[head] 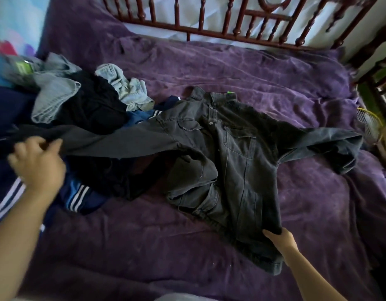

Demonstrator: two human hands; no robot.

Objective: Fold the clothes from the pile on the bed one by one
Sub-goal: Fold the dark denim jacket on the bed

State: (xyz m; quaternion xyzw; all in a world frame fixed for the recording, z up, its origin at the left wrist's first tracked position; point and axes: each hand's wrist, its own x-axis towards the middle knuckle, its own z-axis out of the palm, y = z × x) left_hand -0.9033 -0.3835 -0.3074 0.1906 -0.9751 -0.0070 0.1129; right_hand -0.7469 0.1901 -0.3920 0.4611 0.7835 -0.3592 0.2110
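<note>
My left hand [39, 161] pinches the sleeve end of the dark denim jacket [237, 148], spread face up on the purple bed [166, 235] beside the pile [83, 101]; my right hand [279, 237] grips its hem. I should pull both taut, flattening wrinkles before folding the sleeve inward

light: dim, soft, brightest on wall [165, 18] behind headboard [202, 16] | shadows: faint, darkest under jacket [237, 153] sleeve | blur: left hand [39, 161] smeared, top-left corner and right edge soft | distortion: headboard spindles splay outward, edges bow | detail: black clothes in pile [90, 105] merge into one dark mass
</note>
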